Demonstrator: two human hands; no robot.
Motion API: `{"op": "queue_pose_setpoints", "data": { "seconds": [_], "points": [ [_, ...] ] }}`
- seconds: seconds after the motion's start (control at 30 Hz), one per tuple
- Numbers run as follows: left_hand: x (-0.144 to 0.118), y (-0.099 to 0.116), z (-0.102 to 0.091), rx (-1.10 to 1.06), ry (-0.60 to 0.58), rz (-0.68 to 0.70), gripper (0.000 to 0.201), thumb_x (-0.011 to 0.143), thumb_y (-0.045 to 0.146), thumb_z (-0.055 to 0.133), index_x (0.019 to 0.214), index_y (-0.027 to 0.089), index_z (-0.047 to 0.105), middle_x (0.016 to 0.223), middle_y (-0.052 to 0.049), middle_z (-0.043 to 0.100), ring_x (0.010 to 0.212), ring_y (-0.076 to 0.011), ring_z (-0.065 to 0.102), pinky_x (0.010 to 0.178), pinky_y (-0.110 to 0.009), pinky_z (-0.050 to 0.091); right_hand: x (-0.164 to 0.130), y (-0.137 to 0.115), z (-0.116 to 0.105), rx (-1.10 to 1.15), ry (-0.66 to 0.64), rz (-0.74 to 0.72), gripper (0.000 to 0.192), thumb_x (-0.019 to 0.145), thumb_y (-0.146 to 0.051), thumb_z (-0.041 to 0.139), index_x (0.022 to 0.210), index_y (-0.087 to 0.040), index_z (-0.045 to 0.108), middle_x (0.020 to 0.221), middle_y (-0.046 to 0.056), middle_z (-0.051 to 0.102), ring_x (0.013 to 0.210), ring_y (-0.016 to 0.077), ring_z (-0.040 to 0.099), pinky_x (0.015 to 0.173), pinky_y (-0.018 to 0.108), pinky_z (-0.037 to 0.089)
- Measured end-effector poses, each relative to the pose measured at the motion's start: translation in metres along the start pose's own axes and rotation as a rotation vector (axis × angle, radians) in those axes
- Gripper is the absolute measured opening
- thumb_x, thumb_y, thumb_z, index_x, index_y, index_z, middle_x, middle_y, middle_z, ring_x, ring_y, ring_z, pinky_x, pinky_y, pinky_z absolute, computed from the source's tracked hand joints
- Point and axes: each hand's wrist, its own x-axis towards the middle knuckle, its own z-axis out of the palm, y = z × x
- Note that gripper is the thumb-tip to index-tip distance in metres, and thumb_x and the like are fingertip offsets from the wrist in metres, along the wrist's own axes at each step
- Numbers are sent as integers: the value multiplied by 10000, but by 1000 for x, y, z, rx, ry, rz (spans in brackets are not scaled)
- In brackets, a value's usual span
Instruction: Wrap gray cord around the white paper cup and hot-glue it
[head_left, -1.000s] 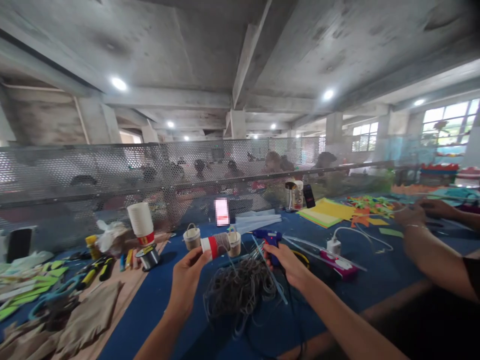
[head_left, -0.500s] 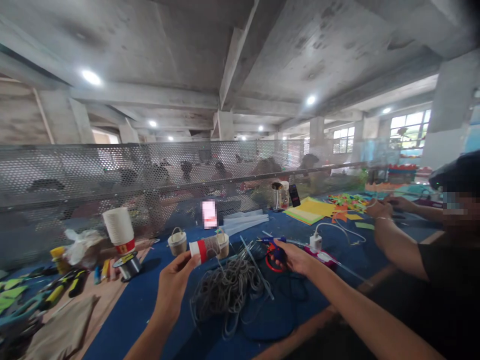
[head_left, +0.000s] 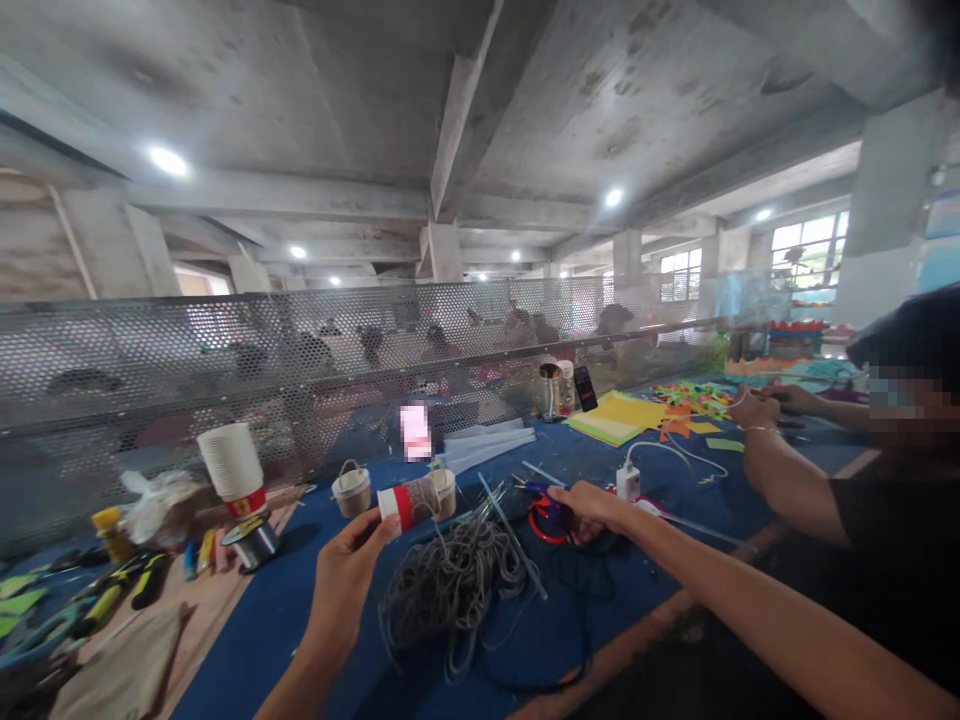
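Note:
My left hand (head_left: 352, 555) grips a paper cup (head_left: 395, 506) lying sideways, with a white rim, a red band and grey cord around its lower part. Closed around a blue glue gun (head_left: 553, 508), my right hand (head_left: 592, 508) keeps the nozzle pointing left, a short way from the cup. Red-handled scissors (head_left: 541, 537) lie beside the gun, partly covered. Between my arms sits a tangled heap of grey cord (head_left: 450, 578), with a translucent stick (head_left: 517, 550) across its right side. Two small cord-covered cups with handles, a left one (head_left: 351, 492) and a right one (head_left: 445, 490), stand behind.
At left are stacked paper cups (head_left: 231, 465), a wire spool (head_left: 253, 540) and yellow-black pliers (head_left: 150, 580). A white charger (head_left: 628, 483) and yellow sheets (head_left: 619, 415) lie to the right. A co-worker's arm (head_left: 787, 480) reaches in there. A perforated metal screen (head_left: 315, 380) borders the back.
My right hand has shifted slightly right and turned, with the glue gun still in it. The left hand and cup stay nearly in place. The whole view has swung slightly to the right.

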Motion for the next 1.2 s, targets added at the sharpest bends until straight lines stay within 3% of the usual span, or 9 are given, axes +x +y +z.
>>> {"op": "queue_pose_setpoints", "data": {
  "seconds": [0.17, 0.23, 0.33, 0.47, 0.57, 0.67, 0.73, 0.93, 1.2],
  "points": [
    [-5, 8, 3, 13, -35, 20, 452, 722, 478, 717, 1020, 138, 740, 959, -55, 760, 889, -237, 664, 791, -284, 496, -13, -17, 3, -194, 231, -223, 253, 828, -403, 654, 737, -168, 628, 879, 144, 711, 962, 281, 661, 733, 292, 475],
    [-7, 12, 5, 12, -50, 25, 437, 727, 469, 712, 1006, 135, 742, 949, -56, 761, 875, -241, 669, 775, -286, 503, -19, -29, 20, -204, 226, -325, 228, 846, -420, 623, 847, -192, 632, 959, 102, 707, 891, 233, 678, 721, 277, 475],
    [-9, 13, 7, 3, -52, 30, 424, 731, 461, 709, 1006, 139, 740, 920, -50, 762, 848, -237, 674, 753, -284, 507, -25, -49, 62, 45, -88, -518, 313, 849, -405, 602, 1079, -197, 563, 1130, 95, 666, 557, 123, 650, 526, 240, 472],
    [-9, 13, 5, -13, -50, 32, 416, 746, 454, 702, 1022, 144, 729, 935, -49, 761, 837, -225, 669, 751, -276, 502, -23, -68, 119, 434, -447, -482, 568, 744, -338, 721, 1240, -215, 471, 1429, 130, 451, 628, 120, 696, 541, 229, 516],
    [-7, 15, 2, 9, -53, 43, 416, 750, 455, 695, 1031, 150, 730, 941, -43, 760, 850, -229, 664, 749, -269, 500, -15, -72, 141, 474, -547, -446, 546, 732, -346, 734, 1206, -196, 509, 1225, 99, 622, 637, 136, 698, 536, 221, 509],
    [-6, 15, 1, 33, -25, 65, 398, 736, 458, 699, 976, 145, 749, 902, -42, 760, 853, -239, 662, 759, -271, 500, -9, -74, 141, 331, -443, -443, 293, 772, -334, 685, 974, -139, 604, 750, 20, 696, 487, 102, 606, 468, 188, 428],
    [-5, 15, 1, 36, -29, 63, 394, 738, 452, 695, 979, 144, 749, 922, -50, 757, 854, -242, 662, 755, -273, 501, -9, -77, 134, 224, -317, -501, 186, 800, -316, 646, 862, -141, 627, 627, -2, 656, 449, 96, 549, 463, 195, 402],
    [-9, 15, 4, 43, -97, 61, 363, 769, 406, 682, 1033, 166, 747, 888, -32, 752, 852, -231, 653, 749, -255, 486, -31, -100, 106, -98, 250, -844, 110, 847, -304, 608, 874, -224, 680, 873, 23, 694, 796, 180, 621, 716, 259, 432],
    [-12, 16, 7, 54, -198, 68, 302, 779, 387, 687, 988, 179, 759, 896, -39, 740, 844, -231, 637, 749, -261, 471, -38, -115, 107, -36, 287, -960, 122, 901, -292, 548, 935, -229, 646, 807, -3, 673, 673, 139, 577, 674, 232, 411]
  ]
}}
